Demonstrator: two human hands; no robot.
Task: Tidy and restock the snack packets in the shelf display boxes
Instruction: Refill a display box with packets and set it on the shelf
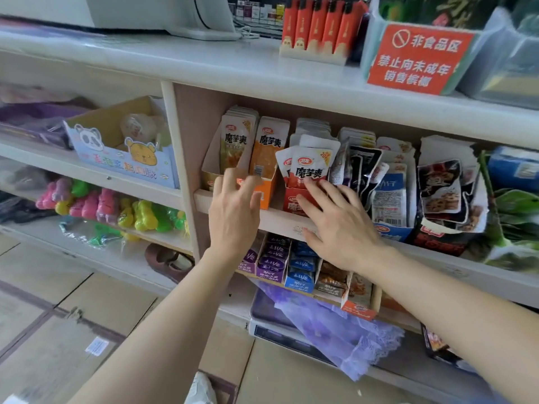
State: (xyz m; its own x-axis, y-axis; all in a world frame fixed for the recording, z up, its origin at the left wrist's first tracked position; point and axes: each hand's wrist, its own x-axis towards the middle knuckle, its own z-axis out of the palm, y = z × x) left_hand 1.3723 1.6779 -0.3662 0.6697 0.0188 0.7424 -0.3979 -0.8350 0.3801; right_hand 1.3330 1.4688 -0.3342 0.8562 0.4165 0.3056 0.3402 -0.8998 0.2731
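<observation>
In the middle of the frame, a row of display boxes stands on the shelf (280, 221), each packed with snack packets. The yellow packets (234, 144) and orange packets (269, 147) stand upright, long axis vertical, with their printed faces towards the camera. Just to their right, the red packets (309, 167) also stand on end in the red box (293, 204). The front ones fan out unevenly, with their tops spread apart. Further right, the black packets (361, 167) lean to the left, and beyond them is a blue box (390, 230) of pale packets. The left hand (233, 211) reaches up at centre frame with its fingers spread wide and holds nothing. Its fingertips are at the front of the orange box (269, 196), though I cannot tell whether they touch it. The right hand (341, 225) has straight, splayed fingers lying against the front of the red box and the lower edge of the red packets, gripping nothing.
</observation>
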